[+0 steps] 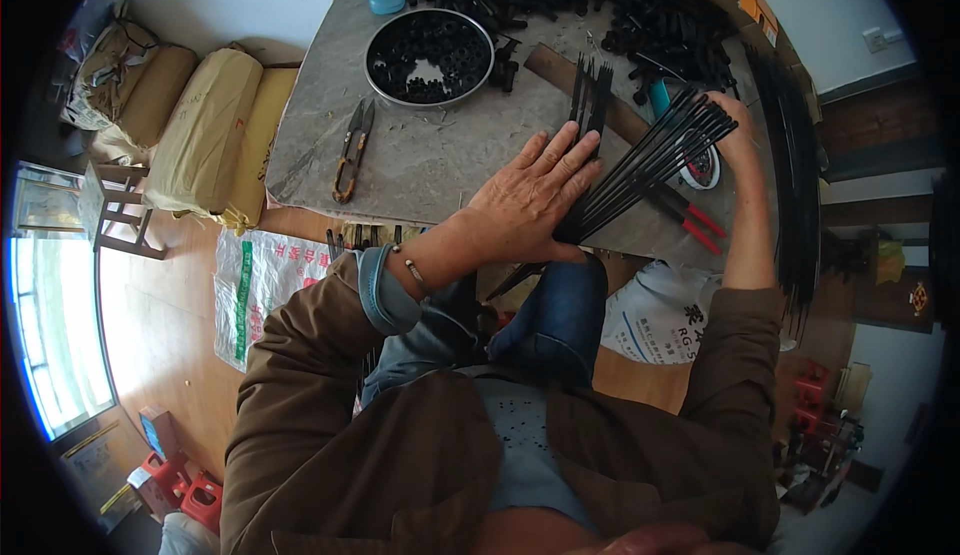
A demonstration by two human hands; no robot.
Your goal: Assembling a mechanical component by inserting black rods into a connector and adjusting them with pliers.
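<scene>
Head view: L hand is palm-down at the table edge, fingers straight & close tog., thumb out to the side; can't tell if the palm grips. It lies over black rods: a short bunch pokes out past its fingertips, and a fan of long thin rods runs from beside its thumb up to the R hand. R hand is closed round the fan's far ends, fingers partly hidden behind them.

Near R hand, on its L side: teal item & round pale-rimmed dish, both partly behind the rods. Below it, red-handled tool. Just R of it, long black strands along the table side. Beyond it, big heap of black parts.

Beyond L hand, a bit left: metal bowl w/ small black pcs. Well left of L hand: scissors. Brown strip lies past its fingertips, partly under the rods.
</scene>
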